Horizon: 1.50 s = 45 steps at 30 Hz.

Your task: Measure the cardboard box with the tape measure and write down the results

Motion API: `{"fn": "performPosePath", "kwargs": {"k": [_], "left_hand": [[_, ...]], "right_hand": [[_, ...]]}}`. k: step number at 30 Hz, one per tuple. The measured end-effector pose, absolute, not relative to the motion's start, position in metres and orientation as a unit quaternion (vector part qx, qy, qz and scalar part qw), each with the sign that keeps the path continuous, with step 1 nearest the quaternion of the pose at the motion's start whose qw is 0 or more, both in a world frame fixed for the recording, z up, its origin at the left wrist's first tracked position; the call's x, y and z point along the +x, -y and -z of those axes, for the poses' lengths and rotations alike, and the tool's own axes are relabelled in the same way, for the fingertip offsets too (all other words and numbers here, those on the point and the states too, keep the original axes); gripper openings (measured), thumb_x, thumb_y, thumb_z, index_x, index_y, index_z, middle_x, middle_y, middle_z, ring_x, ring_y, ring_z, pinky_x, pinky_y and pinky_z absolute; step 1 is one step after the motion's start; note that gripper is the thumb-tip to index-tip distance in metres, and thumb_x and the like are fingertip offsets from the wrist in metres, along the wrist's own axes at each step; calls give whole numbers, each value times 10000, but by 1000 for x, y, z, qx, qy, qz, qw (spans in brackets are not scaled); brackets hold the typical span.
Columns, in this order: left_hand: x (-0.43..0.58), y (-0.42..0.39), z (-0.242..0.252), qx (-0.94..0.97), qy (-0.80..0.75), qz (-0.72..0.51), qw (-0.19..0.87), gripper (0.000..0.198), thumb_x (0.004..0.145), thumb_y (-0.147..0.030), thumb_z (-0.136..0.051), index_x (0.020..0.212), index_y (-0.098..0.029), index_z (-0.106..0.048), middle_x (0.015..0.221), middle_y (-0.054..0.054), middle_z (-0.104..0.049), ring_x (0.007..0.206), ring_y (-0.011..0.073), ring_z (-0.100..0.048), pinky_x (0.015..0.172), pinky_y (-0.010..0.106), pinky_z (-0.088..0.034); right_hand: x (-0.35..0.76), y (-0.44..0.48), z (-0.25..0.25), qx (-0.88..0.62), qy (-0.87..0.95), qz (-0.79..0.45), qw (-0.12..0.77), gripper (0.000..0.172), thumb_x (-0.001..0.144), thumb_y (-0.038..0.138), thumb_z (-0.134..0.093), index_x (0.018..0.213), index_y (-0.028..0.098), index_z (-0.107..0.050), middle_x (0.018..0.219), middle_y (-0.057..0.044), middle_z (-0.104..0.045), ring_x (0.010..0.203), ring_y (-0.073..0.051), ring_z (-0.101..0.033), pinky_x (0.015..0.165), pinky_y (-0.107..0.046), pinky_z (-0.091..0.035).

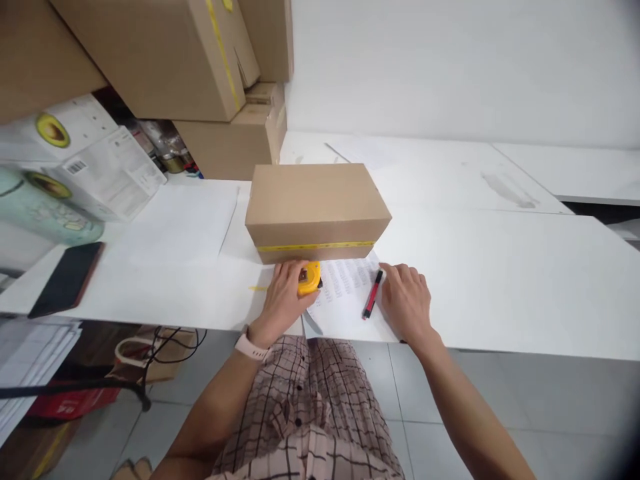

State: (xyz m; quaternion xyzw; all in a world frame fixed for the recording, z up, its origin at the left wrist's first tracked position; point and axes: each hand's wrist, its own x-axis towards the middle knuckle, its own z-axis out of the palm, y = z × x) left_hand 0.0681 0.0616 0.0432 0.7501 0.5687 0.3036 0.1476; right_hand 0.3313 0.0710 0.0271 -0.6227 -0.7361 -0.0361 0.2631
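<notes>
A closed brown cardboard box point(315, 200) sits on the white table, with a yellow strip along its front side. Just in front of it, my left hand point(286, 293) is wrapped round a yellow tape measure point(310, 279). A short yellow piece shows to the left of that hand. Printed paper point(343, 283) lies partly beneath the box's front edge. A red and black marker point(373, 295) rests on the paper. Beside the marker, my right hand point(407, 299) lies on the table with its fingers curled; whatever may be under them is hidden.
Large cartons point(150, 60) are stacked at the back left. Near them are white avocado-print boxes point(110, 167), a pale green bottle point(50, 207), a phone point(67, 279) and white paper point(175, 223). Cables hang below the table's left front edge.
</notes>
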Motion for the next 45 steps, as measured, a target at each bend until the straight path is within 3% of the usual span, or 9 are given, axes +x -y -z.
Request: {"fn": "performPosePath", "kwargs": {"k": [3, 6, 10, 18, 22, 25, 29, 37, 45], "left_hand": [[70, -48, -72, 735, -514, -345, 278, 493, 797, -239, -722, 1250, -220, -529, 1207, 86, -642, 1118, 252, -624, 973, 422, -529], [71, -35, -99, 729, -467, -346, 362, 526, 773, -266, -727, 1256, -238, -520, 1222, 82, -639, 1088, 239, -648, 954, 399, -541], [63, -32, -119, 720, -464, -334, 394, 555, 762, -267, -734, 1272, -259, -516, 1211, 72, -644, 1072, 236, -662, 920, 379, -558], [-8, -101, -182, 669, -541, -429, 276, 572, 796, -495, -719, 1263, -207, -557, 1023, 55, -672, 846, 199, -632, 696, 303, -512], [-61, -156, -203, 604, -602, -464, 241, 542, 789, -544, -665, 1170, -164, -607, 1006, 37, -666, 819, 165, -569, 637, 244, -418], [-94, -185, -198, 559, -632, -464, 270, 536, 678, -598, -698, 988, -167, -626, 906, 44, -658, 749, 176, -545, 542, 253, -343], [-116, -198, -178, 535, -665, -434, 288, 553, 655, -628, -695, 975, -183, -622, 883, 41, -644, 737, 185, -543, 533, 253, -339], [-84, -192, -173, 560, -650, -415, 302, 559, 694, -619, -668, 1049, -189, -622, 926, 41, -651, 775, 180, -548, 554, 248, -346], [-81, -194, -175, 564, -634, -416, 327, 508, 709, -589, -657, 1016, -185, -640, 912, 42, -659, 759, 176, -554, 556, 256, -339]], "right_hand": [[313, -61, -57, -563, 713, -173, 380, 259, 1001, 319, -450, 1086, 221, -675, 883, -90, -670, 844, -242, -600, 749, -382, -459], [291, -53, -88, -464, 676, -427, 383, 355, 1004, 508, -462, 995, 230, -682, 825, -44, -673, 766, -192, -619, 661, -324, -485], [278, -50, -116, -439, 623, -521, 385, 419, 915, 602, -593, 773, 208, -613, 695, -9, -620, 605, -137, -533, 527, -276, -436], [316, -140, -178, -440, 590, -413, 535, 513, 844, 638, -676, 635, 199, -512, 621, 22, -528, 568, -97, -454, 563, -259, -410], [336, -209, -176, -525, 570, -396, 493, 490, 891, 583, -654, 638, 177, -545, 688, -15, -563, 621, -106, -470, 581, -257, -407], [341, -241, -158, -590, 566, -368, 443, 420, 962, 467, -584, 666, 170, -556, 701, -21, -562, 630, -105, -471, 595, -248, -404], [337, -255, -139, -632, 581, -348, 377, 355, 972, 392, -511, 699, 173, -569, 710, -30, -571, 643, -119, -489, 596, -248, -399], [308, -252, -150, -653, 613, -331, 299, 337, 939, 521, -547, 917, 187, -579, 1103, -126, -699, 890, -200, -632, 641, -276, -470], [304, -244, -148, -662, 580, -376, 289, 451, 920, 599, -568, 877, 154, -631, 1139, -172, -718, 966, -247, -663, 677, -322, -505]]}}
